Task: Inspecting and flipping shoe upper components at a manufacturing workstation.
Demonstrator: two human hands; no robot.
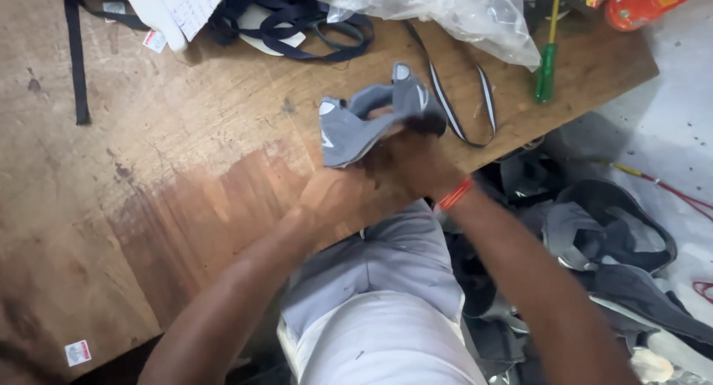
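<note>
A grey fabric shoe upper (356,118) with white patches lies at the near edge of a worn wooden table (148,177). My right hand (416,158), with an orange band at the wrist, grips its right side. My left hand (334,196) is blurred and holds the piece's lower edge from below. Both hands meet over the table edge, above my lap in light grey trousers.
Dark straps (297,21), papers (178,6) and a clear plastic bag (445,10) lie at the table's far side. A green-handled screwdriver (547,66) and a black-white strap loop (468,103) sit to the right. More grey and black shoe pieces (594,236) are piled on the floor at right.
</note>
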